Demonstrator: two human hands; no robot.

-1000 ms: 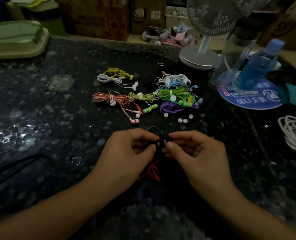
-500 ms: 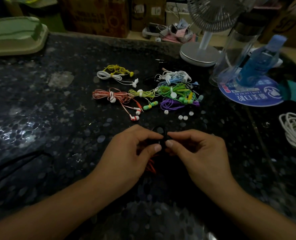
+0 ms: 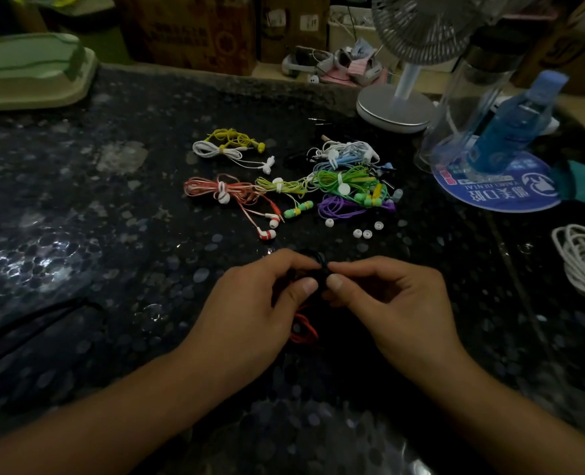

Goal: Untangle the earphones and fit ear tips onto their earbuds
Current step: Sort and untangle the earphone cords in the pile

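Step judged: untangling. Left hand (image 3: 249, 310) and right hand (image 3: 390, 303) both pinch black earphones (image 3: 313, 260) over counter (image 3: 112, 234), just this side of loose white ear tips (image 3: 362, 233). Red cable (image 3: 303, 329) trails below. Next: tease loops apart gently, then seat tip.

Tabletop (image 3: 119, 255): dark, glossy, speckled stone-like surface with reflections near its left edge. Earphone cables (image 3: 342, 181): smooth coloured plastic sheathing. Loose ear tips (image 3: 362, 233): white, matt, rubbery look. Fan base (image 3: 395, 109) at the far edge: smooth, satin finish. Bottle (image 3: 510, 128) near the right far corner: clear blue plastic.
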